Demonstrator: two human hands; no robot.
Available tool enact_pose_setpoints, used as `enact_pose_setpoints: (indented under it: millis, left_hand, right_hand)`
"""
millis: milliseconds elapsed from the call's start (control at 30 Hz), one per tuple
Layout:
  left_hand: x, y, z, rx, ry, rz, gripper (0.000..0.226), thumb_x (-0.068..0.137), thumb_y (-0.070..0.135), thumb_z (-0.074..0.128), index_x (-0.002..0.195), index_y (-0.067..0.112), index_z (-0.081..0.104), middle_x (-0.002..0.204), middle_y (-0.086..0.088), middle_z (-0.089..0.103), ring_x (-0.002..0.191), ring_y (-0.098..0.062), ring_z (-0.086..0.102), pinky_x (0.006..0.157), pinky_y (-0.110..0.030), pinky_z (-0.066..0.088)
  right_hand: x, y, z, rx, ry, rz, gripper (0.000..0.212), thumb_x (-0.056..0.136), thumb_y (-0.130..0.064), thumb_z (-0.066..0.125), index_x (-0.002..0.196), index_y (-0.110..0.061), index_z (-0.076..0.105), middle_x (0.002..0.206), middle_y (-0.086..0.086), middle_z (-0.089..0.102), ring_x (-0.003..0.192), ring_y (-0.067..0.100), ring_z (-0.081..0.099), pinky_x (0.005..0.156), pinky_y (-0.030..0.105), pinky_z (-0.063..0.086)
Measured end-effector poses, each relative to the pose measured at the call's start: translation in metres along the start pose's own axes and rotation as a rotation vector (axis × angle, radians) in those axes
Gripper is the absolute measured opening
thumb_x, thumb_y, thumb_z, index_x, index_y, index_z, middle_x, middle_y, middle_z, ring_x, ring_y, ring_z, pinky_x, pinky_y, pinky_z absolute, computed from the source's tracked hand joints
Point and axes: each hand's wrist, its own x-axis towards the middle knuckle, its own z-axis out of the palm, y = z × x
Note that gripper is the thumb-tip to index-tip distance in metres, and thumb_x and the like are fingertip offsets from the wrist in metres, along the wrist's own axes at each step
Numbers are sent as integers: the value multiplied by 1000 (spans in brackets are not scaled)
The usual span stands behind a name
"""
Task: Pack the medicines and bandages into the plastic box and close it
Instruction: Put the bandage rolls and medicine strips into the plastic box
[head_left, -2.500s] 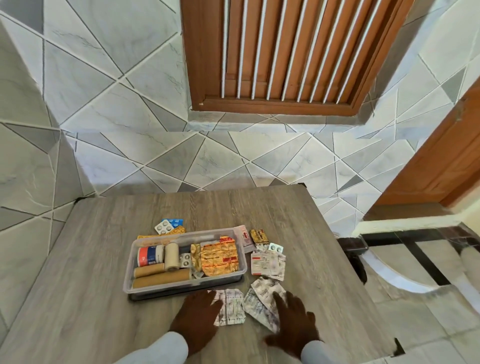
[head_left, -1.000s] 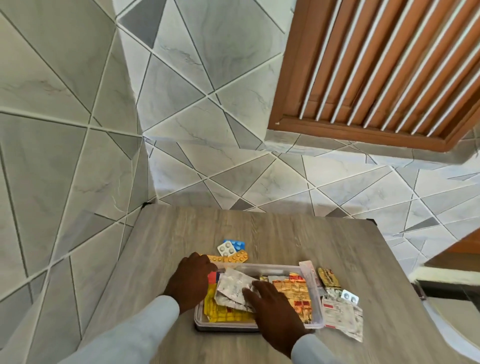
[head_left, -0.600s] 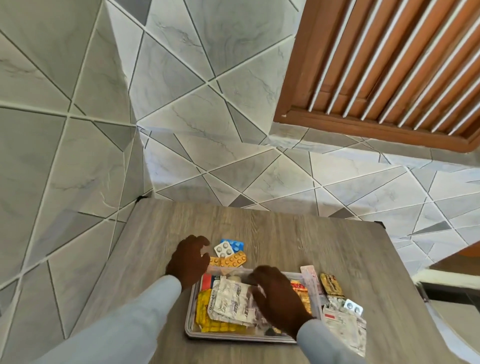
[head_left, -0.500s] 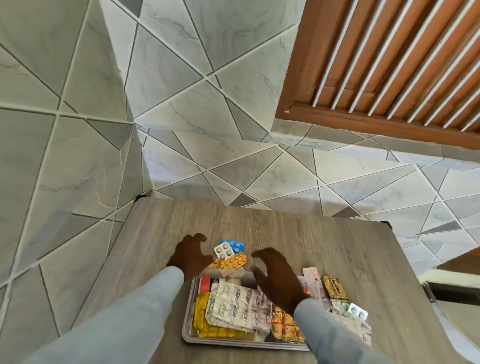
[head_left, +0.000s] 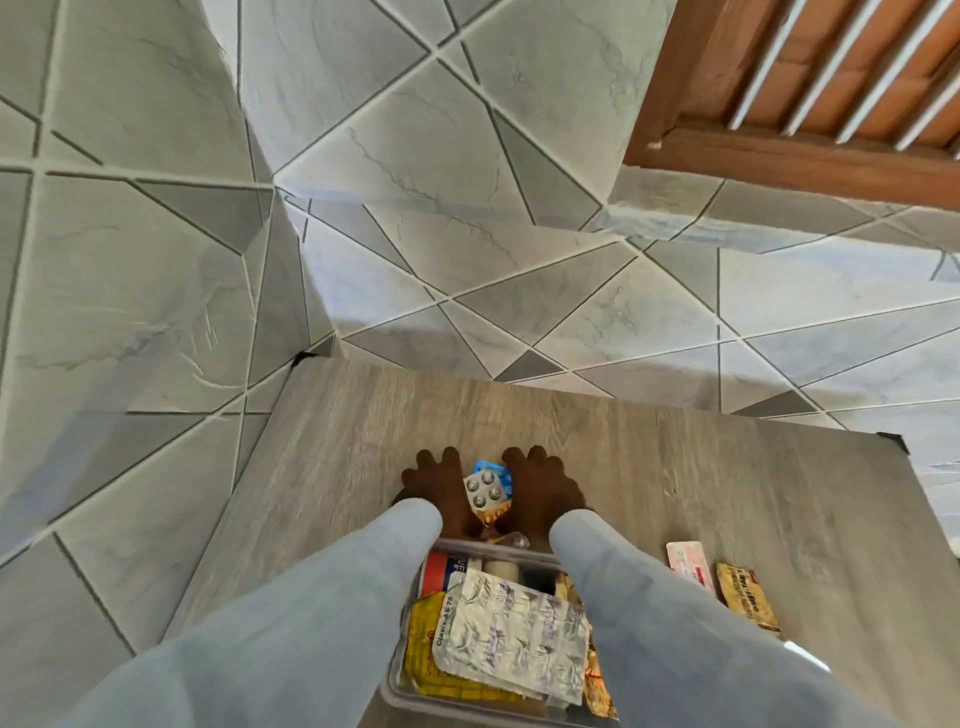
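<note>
Left hand (head_left: 434, 486): flat on counter (head_left: 675, 467), fingers spread, just left of blister packs (head_left: 487, 491).
Right hand (head_left: 540, 488): spread likewise, just right of the packs; grasp cannot be told.
Blister packs: silver over blue and orange, beyond the box.
Plastic box (head_left: 400, 691): open, near edge, between sleeves; foil strip (head_left: 511, 631) on top.
Sachets (head_left: 745, 595): counter, right of box.

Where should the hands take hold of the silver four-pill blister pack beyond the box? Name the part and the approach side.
Pinch the silver blister pack by its left and right edges, one hand from each side. It lies propped on the blue pack and orange strip, so its edges look lifted off the table. The left hand and right hand already flank it.
</note>
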Motion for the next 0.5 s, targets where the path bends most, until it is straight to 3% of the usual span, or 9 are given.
enact_pose_setpoints:
  millis: [133,333,500]
  left_hand:
    - [6,-3,0,-41,-13,75,75,60,35,81,120,16,39,121,-13,45,112,-36,50,89,-46,49]
    - [14,-8,1,-268,-19,180,23,77,13,65,99,11,58,104,-9,63,94,-24,60,80,-32,48]
    - [13,-9,-5,-476,100,198,16,75,14,70,89,13,63,94,-6,66,87,-21,62,81,-36,53]
  right_hand:
    - [10,4,5,165,-82,40,69,63,-31,82,117,-17,43,115,13,54,107,34,54,86,46,50]
    - [18,5,7,333,-110,77,36,75,-25,71,104,-11,56,104,11,64,93,26,63,75,32,50]
    - [9,4,-5,528,-11,41,18,81,-17,63,96,-13,53,93,9,62,73,18,58,59,27,49]
